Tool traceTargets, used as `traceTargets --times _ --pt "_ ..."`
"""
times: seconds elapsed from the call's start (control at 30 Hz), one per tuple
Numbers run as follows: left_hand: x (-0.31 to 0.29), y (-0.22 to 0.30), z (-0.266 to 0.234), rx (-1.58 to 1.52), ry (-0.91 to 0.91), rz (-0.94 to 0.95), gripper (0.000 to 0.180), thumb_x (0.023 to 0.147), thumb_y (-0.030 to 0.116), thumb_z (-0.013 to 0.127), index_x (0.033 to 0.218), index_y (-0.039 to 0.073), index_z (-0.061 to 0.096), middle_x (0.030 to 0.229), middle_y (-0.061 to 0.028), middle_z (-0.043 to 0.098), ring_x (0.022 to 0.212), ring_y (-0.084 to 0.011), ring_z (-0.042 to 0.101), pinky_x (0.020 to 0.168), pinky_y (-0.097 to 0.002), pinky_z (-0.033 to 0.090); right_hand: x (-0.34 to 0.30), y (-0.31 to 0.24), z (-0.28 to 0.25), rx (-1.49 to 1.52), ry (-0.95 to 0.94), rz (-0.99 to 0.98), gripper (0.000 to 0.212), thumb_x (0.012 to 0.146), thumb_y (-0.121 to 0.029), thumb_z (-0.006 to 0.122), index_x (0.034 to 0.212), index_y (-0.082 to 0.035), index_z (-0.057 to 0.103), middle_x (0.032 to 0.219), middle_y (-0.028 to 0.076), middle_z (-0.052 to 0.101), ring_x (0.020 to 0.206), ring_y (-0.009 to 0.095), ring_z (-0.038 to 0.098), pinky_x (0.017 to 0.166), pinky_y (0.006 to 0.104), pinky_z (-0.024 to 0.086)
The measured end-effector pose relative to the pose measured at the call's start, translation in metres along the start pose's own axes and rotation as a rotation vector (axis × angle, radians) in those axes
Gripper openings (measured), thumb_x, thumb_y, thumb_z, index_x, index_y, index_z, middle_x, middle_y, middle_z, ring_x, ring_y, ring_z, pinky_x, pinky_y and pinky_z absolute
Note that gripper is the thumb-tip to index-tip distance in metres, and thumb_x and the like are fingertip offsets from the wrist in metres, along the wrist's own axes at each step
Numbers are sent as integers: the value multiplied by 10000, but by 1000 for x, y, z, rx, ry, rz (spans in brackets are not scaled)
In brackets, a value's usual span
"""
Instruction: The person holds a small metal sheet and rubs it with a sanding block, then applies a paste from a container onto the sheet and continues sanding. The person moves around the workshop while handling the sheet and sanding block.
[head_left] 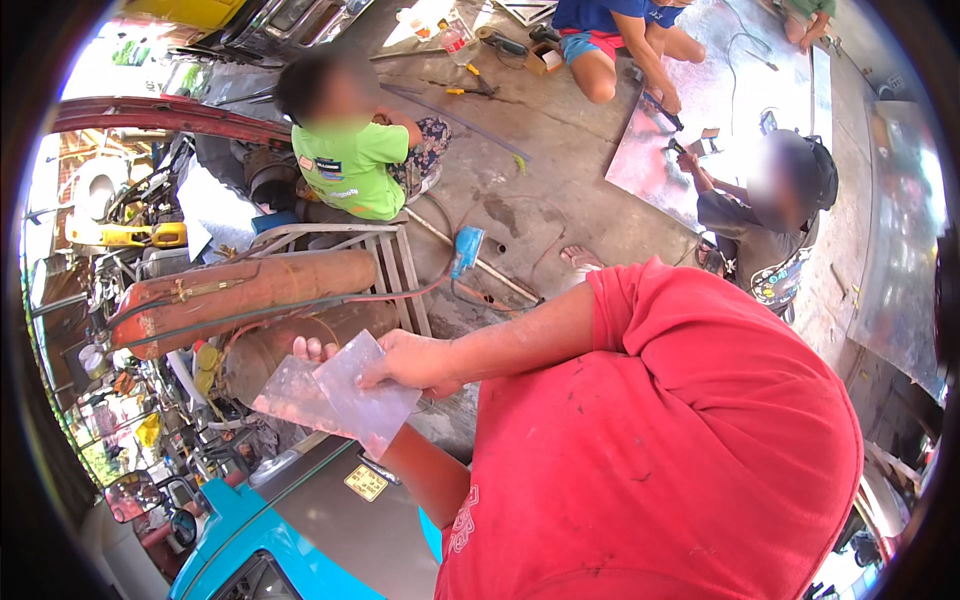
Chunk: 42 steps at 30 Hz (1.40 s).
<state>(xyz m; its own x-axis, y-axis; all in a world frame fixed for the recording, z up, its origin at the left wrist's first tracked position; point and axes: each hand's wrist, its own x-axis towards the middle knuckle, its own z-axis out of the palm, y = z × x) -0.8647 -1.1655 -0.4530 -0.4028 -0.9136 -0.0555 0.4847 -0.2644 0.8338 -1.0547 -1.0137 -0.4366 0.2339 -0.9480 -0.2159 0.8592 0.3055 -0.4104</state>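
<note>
Two thin, pale, slightly see-through sheets overlap in front of my body. My right hand (415, 362) pinches the upper sheet (372, 400) at its edge, thumb on top and fingers curled beneath. Under the other sheet (295, 392) lies my left hand (313, 349), its fingertips showing past the upper edge and the rest mostly covered. That hand supports the lower sheet from below. What the sheets are made of I cannot tell.
Beyond my hands lies a rusty orange gas cylinder (250, 295) by a metal frame (398, 270). A blue tool (467, 250) with a cable stands nearby. One person in green crouches; others work over a large metal sheet (740, 85). A turquoise vehicle (225, 535) is close below.
</note>
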Motion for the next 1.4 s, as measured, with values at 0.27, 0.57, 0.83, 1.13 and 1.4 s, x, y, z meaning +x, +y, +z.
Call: traceTargets --times 0.27,0.57,0.83,1.13,1.4 --pt "-44 -125 -22 -648 -110 105 645 1052 428 646 1556 64 476 1406 -91 623 1293 -228 624 1104 -417 513 -2 -32 7 106 28 -131 265 958 -114 756 1185 21 734 1086 104 784 960 207 761 875 373 602" --pt "-75 -88 17 456 248 88 612 1109 462 518 1559 51 466 1518 -117 563 1407 -270 557 1143 -472 482 3 -39 -19 -137 75 -296 282 979 -191 719 1195 -13 754 1087 89 790 896 199 753 832 371 587" --pt "-49 6 52 397 278 413 984 1014 778 495 1692 106 255 1648 -179 426 1490 -395 467 1220 -591 426 -6 -35 -19 -90 5 -232 333 1060 -284 671 1310 -63 668 1107 74 778 887 188 775 561 347 638" --pt "-60 -31 105 882 232 453 592 1073 432 615 1520 47 565 1397 -186 670 1167 -359 712 1006 -493 590 -20 -45 2 -146 190 -517 235 1012 -152 736 1224 -57 703 1080 44 782 883 144 748 640 347 615" --pt "-84 -49 96 607 168 319 306 1041 -13 683 1347 -21 687 1254 -85 760 1089 -153 724 924 -307 587 -22 -34 -33 -648 399 -490 249 988 -167 744 1122 43 749 1008 91 778 828 158 743 761 323 617"
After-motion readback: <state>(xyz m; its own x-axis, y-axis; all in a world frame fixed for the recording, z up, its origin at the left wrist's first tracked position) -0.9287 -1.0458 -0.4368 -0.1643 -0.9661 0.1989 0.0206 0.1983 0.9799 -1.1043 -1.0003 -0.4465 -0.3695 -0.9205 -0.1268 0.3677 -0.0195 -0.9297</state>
